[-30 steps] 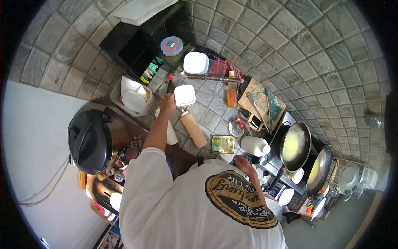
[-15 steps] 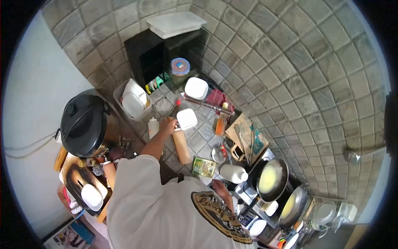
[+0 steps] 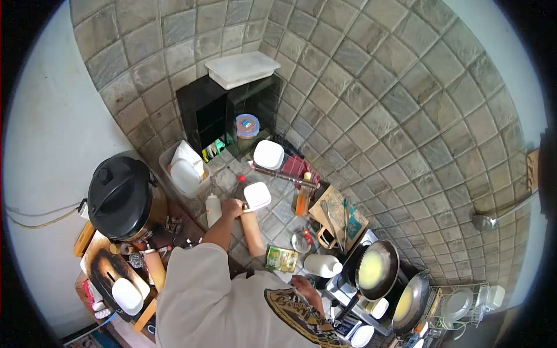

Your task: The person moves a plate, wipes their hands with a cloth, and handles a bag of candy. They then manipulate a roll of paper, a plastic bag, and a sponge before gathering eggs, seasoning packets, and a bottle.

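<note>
White tub (image 3: 257, 196) (one of two on tiles (image 3: 279, 221)) adjoins the left hand (image 3: 233, 207); its grip I can't tell.

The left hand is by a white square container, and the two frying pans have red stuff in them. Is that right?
Not quite: the stuff in the two frying pans is pale yellow, not red, as the head view shows. The left hand is indeed by a white square container.
</note>
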Demonstrator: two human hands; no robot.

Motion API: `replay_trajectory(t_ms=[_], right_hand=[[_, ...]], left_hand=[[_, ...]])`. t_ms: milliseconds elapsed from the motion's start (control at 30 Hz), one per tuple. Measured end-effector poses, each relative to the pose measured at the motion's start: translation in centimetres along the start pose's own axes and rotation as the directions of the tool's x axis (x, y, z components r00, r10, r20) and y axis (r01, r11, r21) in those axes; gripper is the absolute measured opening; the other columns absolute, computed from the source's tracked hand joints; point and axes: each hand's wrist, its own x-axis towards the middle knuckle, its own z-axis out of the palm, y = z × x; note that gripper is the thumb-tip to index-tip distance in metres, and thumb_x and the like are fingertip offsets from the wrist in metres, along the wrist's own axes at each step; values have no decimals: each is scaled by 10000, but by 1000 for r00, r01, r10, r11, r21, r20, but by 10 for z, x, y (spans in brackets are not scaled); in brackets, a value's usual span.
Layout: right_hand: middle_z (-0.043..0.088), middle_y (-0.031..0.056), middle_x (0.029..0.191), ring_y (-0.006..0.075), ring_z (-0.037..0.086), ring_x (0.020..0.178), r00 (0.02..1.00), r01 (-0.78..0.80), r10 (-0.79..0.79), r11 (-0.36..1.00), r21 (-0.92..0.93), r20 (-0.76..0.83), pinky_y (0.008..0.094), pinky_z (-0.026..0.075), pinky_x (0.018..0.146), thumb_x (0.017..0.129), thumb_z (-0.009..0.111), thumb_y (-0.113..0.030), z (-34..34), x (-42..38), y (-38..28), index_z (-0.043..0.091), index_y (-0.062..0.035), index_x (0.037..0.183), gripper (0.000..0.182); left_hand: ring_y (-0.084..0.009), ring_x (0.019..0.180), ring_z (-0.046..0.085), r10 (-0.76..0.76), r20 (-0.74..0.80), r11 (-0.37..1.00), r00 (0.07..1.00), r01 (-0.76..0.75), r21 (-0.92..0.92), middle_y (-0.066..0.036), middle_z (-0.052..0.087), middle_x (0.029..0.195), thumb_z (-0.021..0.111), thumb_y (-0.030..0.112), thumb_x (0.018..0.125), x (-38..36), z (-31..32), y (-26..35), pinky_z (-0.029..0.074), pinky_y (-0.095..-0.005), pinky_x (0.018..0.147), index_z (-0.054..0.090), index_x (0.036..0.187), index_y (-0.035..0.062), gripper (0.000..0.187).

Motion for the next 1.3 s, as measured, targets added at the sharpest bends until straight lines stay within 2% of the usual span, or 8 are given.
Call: replay_trajectory(t_ms=[133, 200, 333, 533, 600, 700, 1167, 1300], right_hand=[[578, 55, 915, 127, 527, 851, 997, 5, -3, 1000, 15, -72, 258, 431, 752, 848, 544, -220, 8, -10, -11, 504, 9, 1053, 310], [562, 38, 818, 104, 479, 766, 992, 91, -100, 990, -107, -80, 256, 416, 692, 861, 517, -240, 7, -3, 0, 517, 26, 1006, 303], [590, 110, 897, 153, 538, 835, 998, -34, 24, 984, -174, -62, 289, 430, 750, 865, 492, -294, 11, -15, -36, 469, 31, 1098, 401], [584, 125, 935, 178, 552, 868, 998, -35, 34, 999, -31, -45, 287, 432, 763, 858, 498, -320, 11, -5, -7, 450, 13, 1140, 439], [586, 122, 925, 176, 551, 858, 999, -25, 22, 998, -52, -43, 286, 432, 756, 856, 499, -323, 10, -5, -12, 452, 14, 1136, 440], [577, 98, 930, 160, 532, 857, 998, -55, 53, 996, -71, -33, 278, 426, 757, 855, 508, -318, 8, -3, -13, 463, 14, 1126, 431], [580, 110, 955, 168, 525, 867, 987, -105, 110, 993, 49, -116, 284, 416, 770, 855, 512, -274, 7, -12, -23, 481, 18, 1097, 380], [586, 111, 929, 166, 530, 845, 993, -73, 70, 997, -31, -93, 283, 419, 751, 854, 511, -288, 7, -5, -20, 497, 22, 1075, 381]], left_hand=[[-302, 962, 545, -69, 202, 892, 977, 151, -425, -158, 552, 1057, 637, 277, 613, 26, 59, -31, 401, -372, 882, 578, 975, 101, 407], [-322, 993, 513, -334, -232, 874, 914, 209, -439, -179, 500, 1109, 696, 267, 556, 22, 89, -25, 412, -396, 864, 444, 1103, 48, 641], [-342, 1032, 470, -517, -123, 682, 847, 321, -657, -182, 478, 1088, 723, 243, 539, -51, -19, 28, 419, -413, 850, 376, 1087, 50, 677], [-324, 1004, 493, -315, -252, 749, 915, 77, -658, -175, 500, 1067, 711, 189, 549, -57, -37, 41, 408, -417, 827, 392, 1058, 49, 617], [-318, 992, 500, -104, -538, 663, 837, -345, -664, -175, 500, 1080, 699, 147, 573, -50, -29, 48, 402, -401, 829, 388, 1082, 53, 604], [-308, 940, 514, 70, -637, 605, 768, -540, -585, -153, 516, 1016, 715, 127, 572, -54, -42, 78, 409, -390, 805, 409, 1070, 51, 589], [-304, 902, 538, 334, -295, 416, 895, -421, -806, -126, 551, 960, 708, 193, 592, -19, 73, 175, 443, -378, 748, 417, 1071, 83, 571], [-322, 947, 514, 327, -342, 615, 881, -473, -631, -147, 515, 1033, 670, 270, 656, -37, 46, 164, 426, -384, 789, 368, 1152, 103, 605]])
